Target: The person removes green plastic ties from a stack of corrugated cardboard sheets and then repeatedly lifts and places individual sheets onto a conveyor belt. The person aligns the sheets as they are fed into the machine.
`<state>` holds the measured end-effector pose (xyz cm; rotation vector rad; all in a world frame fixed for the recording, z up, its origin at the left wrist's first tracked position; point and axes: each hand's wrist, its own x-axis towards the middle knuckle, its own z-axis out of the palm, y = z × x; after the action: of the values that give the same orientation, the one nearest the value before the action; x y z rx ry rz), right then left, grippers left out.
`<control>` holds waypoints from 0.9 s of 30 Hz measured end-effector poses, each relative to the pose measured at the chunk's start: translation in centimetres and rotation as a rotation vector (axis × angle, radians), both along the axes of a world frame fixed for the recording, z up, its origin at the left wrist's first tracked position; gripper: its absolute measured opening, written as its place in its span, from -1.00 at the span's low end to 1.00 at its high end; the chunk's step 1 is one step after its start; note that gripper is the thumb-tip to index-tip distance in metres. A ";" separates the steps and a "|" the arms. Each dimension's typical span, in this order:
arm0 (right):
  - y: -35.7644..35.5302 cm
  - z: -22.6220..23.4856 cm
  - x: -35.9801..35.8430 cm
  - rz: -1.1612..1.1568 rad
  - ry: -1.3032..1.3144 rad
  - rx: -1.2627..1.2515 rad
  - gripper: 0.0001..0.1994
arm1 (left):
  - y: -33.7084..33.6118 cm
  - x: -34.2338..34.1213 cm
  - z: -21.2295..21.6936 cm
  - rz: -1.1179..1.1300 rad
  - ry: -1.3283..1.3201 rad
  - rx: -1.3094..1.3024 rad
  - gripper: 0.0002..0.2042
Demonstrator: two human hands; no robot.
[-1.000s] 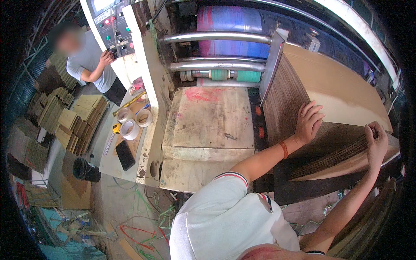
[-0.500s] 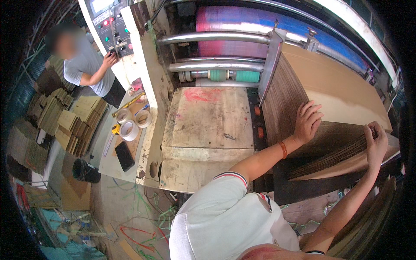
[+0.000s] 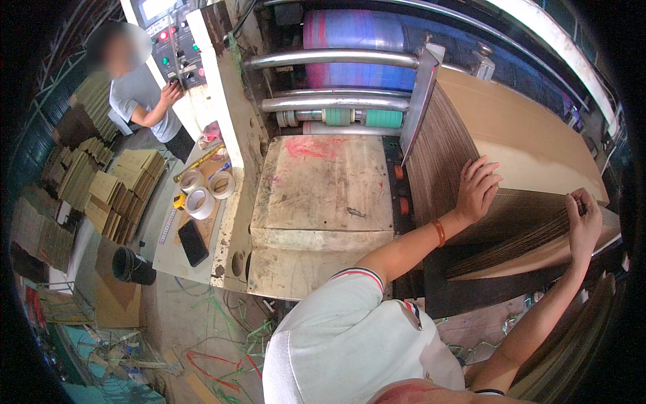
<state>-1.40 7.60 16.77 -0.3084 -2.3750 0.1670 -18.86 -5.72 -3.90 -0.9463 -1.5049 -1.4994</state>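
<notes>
Left hand point(image 3: 476, 189) flat on cardboard stack point(image 3: 511, 145); right hand point(image 3: 583, 225) grips its edge.

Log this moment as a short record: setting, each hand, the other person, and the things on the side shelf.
Setting: a stack of corrugated cardboard sheets stands on edge against a roller machine, beside a stained feed table.
Left hand: flat on the stack's near face; orange band on the wrist.
Right hand: grips the edges of the tilted near sheets.
Other person: in a grey shirt, one hand at the control panel.
Side shelf: tape rolls, black phone.
Floor: flat cardboard piles.
</notes>
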 end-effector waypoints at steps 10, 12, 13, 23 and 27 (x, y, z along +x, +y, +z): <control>-0.4 0.2 -0.1 -0.016 -0.008 0.000 -0.80 | 0.1 -0.1 -0.1 0.000 0.012 0.006 -0.80; -0.4 0.1 0.0 -0.018 0.000 -0.006 -0.80 | 0.1 -0.1 0.0 0.001 0.016 0.012 -0.79; -0.3 0.1 0.0 -0.009 -0.002 -0.006 -0.80 | 0.0 0.0 0.1 0.000 0.015 0.011 -0.79; -0.2 -0.1 0.0 0.014 0.033 0.028 -0.82 | -0.2 0.0 0.2 -0.003 0.011 0.019 -0.81; -0.7 0.1 0.1 0.007 0.021 -0.005 -0.82 | -0.3 0.1 0.4 0.003 0.009 0.008 -0.81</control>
<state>-1.31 6.91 16.91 -0.2999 -2.3558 0.1786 -18.78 -6.03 -3.55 -0.9438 -1.4924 -1.4964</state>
